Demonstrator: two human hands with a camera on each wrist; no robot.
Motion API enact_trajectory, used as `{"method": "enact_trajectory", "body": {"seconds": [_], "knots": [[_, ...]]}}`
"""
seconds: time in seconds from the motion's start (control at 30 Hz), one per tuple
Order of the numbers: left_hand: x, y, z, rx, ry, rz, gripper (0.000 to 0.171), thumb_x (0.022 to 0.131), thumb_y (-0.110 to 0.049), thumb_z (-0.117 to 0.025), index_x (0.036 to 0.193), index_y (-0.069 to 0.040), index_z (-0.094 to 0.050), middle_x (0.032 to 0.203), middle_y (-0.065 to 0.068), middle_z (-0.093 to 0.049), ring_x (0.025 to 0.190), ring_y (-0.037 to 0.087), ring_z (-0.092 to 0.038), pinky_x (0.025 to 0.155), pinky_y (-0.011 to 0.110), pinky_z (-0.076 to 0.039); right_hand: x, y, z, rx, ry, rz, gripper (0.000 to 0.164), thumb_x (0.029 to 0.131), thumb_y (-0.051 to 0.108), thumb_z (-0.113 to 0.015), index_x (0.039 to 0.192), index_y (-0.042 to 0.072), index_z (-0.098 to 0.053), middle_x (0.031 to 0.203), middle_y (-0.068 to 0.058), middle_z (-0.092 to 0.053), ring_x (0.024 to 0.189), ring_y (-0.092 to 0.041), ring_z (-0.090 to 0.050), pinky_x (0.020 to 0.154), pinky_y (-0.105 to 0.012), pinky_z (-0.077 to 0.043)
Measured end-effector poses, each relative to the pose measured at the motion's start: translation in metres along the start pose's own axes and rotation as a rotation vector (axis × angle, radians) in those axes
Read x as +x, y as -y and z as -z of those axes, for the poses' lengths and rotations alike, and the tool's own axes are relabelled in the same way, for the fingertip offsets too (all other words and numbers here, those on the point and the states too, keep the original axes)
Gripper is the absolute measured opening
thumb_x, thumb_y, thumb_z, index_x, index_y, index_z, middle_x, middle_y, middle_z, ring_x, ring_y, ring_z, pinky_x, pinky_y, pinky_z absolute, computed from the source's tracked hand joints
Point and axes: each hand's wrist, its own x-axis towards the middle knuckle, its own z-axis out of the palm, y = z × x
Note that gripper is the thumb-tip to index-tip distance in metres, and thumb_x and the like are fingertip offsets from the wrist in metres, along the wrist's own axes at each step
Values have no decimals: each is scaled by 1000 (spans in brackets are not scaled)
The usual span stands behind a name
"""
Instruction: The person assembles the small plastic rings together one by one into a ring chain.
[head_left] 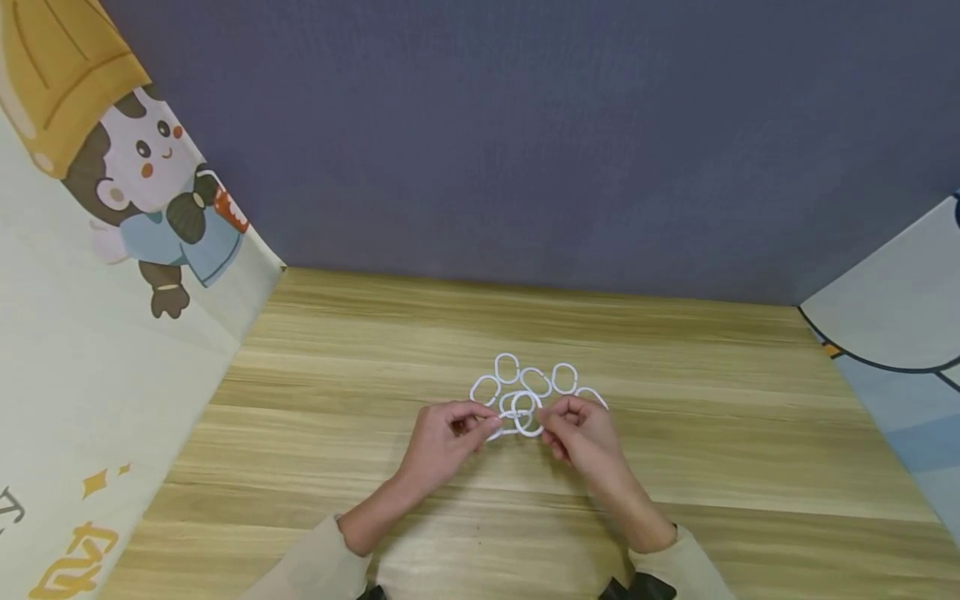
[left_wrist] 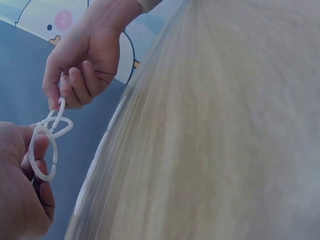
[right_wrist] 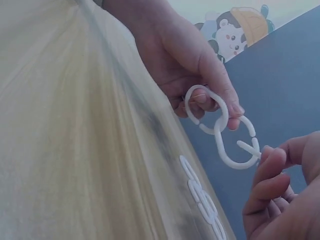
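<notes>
Two oval white plastic rings are linked together between my hands, each with a small split in its loop. My left hand [head_left: 444,440] pinches the linked pair between thumb and forefinger; one ring [right_wrist: 187,102] hangs over its fingers, threaded through the second ring [right_wrist: 221,152]. With thumb and forefinger my right hand [head_left: 588,435] pinches another white ring [right_wrist: 247,147], whose free end crosses the second ring's loop. In the left wrist view this ring [left_wrist: 62,106] meets the linked ones just below the right fingertips. Whether it is fully hooked through cannot be told.
Several more white rings [head_left: 496,367] lie loosely on the wood-grain table [head_left: 360,358], just beyond my hands. A dark blue panel [head_left: 525,150] stands along the table's back edge, and cartoon-printed panels [head_left: 217,317] flank both sides.
</notes>
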Motion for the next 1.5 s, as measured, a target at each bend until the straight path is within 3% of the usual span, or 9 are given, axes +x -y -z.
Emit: {"method": "enact_trajectory", "body": {"seconds": [0.17,0.33,0.63,0.77,0.87,1.0,1.1,1.33,1.5], "knots": [[1,2,1,-12,-22,20,9,100,-9,-83,103,-2,-84,70,15,-71,59,4,-58,57,17,-45,1,-3,1,-39,29,0,8,102,0,-70,95,-4,-66,72,-5,-69,54,-10,-56,46,-20,-37],[1,3,2,-35,-36,35,7,101,-10,-82,103,-3,-83,71,14,-70,60,6,-57,58,17,-45,2,-5,6,-92,65,16,14,104,3,-71,105,-10,-67,79,-8,-76,58,-14,-65,47,-22,-43],[0,9,3,-55,-22,1,6,100,-7,-81,101,-1,-82,71,14,-71,60,6,-58,57,18,-46,1,-9,16,-108,60,1,21,107,5,-70,118,-13,-70,78,-5,-71,58,-12,-61,49,-21,-45],[0,12,3,-52,-14,-18,7,100,-6,-81,100,1,-81,73,16,-73,61,8,-61,58,18,-49,4,-11,20,-66,105,-23,27,108,6,-68,126,-14,-68,77,0,-69,59,-9,-59,51,-20,-46],[0,14,3,-47,-9,-25,7,100,-6,-80,100,1,-81,76,18,-74,63,10,-64,60,19,-52,6,-13,25,-12,173,-44,23,109,6,-66,122,-13,-68,76,2,-67,59,-6,-58,52,-18,-46],[0,16,5,-31,12,-29,6,100,-6,-80,100,0,-81,80,17,-76,67,12,-67,65,21,-56,7,-15,30,38,265,-57,9,109,5,-63,108,-1,-70,77,5,-66,60,-4,-56,52,-17,-45],[-1,18,8,0,39,-31,5,99,-6,-80,102,-1,-81,83,13,-78,71,11,-67,68,22,-57,6,-15,31,64,301,-74,9,109,6,-63,105,5,-72,79,6,-65,61,-3,-55,53,-17,-44],[0,18,13,99,128,-38,14,95,-7,-86,108,-4,-81,91,-1,-77,79,4,-65,72,22,-57,6,-16,32,108,355,-105,13,107,5,-62,103,7,-74,77,6,-64,60,-2,-54,52,-15,-43],[0,21,13,127,136,-54,17,95,-7,-86,110,-3,-80,90,-3,-74,79,5,-63,71,23,-57,6,-19,31,126,389,-116,15,107,5,-61,100,12,-73,77,6,-63,60,-1,-52,51,-14,-42]]}}
